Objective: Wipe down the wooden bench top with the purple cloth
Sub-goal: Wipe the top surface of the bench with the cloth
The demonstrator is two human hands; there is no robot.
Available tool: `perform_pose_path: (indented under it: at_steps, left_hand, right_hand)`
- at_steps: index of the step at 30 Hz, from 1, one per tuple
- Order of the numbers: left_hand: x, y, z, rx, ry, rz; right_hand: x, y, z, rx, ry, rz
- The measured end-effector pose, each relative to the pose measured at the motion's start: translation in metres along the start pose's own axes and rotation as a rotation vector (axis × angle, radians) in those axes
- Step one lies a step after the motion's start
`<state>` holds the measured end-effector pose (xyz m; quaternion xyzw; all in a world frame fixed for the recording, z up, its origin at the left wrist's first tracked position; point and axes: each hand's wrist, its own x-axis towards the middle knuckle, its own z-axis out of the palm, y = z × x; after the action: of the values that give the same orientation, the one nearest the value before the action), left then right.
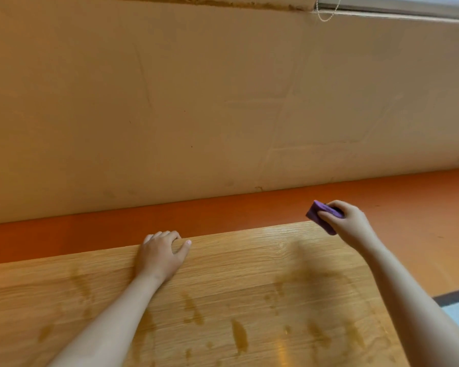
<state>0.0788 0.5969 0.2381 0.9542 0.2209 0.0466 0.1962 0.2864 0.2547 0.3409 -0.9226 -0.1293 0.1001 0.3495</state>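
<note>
**Holding the cloth off the far right corner**

Damp smears (239, 337) streak the near tabletop (223, 300). At its far edge the left hand (161, 254) hooks its fingers over the rim, bracing. The right hand (347, 221) grips the bunched purple cloth (316, 211) just past the far right corner, seemingly off the wood, so the smears lie nearer and leftward. Orange floor (90, 229) and a wall (196, 102) lie beyond.

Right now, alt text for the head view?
The right hand grips a purple cloth at the far right corner of a wooden bench top marked with wet streaks. The left hand holds the far edge, fingers curled over it. Beyond: orange floor and beige wall.
</note>
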Motion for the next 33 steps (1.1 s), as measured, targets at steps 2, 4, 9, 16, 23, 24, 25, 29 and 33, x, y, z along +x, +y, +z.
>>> perform_pose_path:
  at_steps: [2, 4, 9, 16, 23, 24, 25, 29, 33]
  left_hand:
    - [-0.001, 0.003, -0.013, -0.184, -0.009, -0.06]
    - [-0.009, -0.001, -0.036, -0.311, 0.031, -0.108]
    - [-0.093, -0.057, -0.104, -0.301, 0.103, -0.036]
    - [-0.25, -0.218, -0.185, -0.277, 0.222, -0.339]
    - [-0.362, -0.353, -0.237, -0.165, 0.301, -0.556]
    - [-0.372, -0.37, -0.243, -0.159, 0.324, -0.598]
    - [-0.38, -0.385, -0.248, -0.158, 0.345, -0.637]
    - [-0.401, -0.431, -0.252, -0.186, 0.418, -0.776]
    - [-0.403, -0.456, -0.242, -0.212, 0.45, -0.931]
  right_hand:
    - [-0.025, -0.031, 0.03, 0.109, -0.074, -0.002]
    - [-0.053, -0.063, 0.062, 0.184, -0.137, -0.001]
    - [-0.132, -0.152, 0.149, 0.288, -0.26, 0.013]
    - [-0.241, -0.301, 0.297, 0.38, -0.591, -0.003]
    - [-0.314, -0.445, 0.436, 0.454, -1.005, 0.069]
    - [-0.321, -0.461, 0.452, 0.443, -1.028, 0.071]
    - [-0.326, -0.475, 0.467, 0.427, -1.041, 0.067]
    - [-0.337, -0.517, 0.522, 0.37, -1.011, 0.035]
    - [-0.329, -0.545, 0.565, 0.369, -0.929, 0.027]
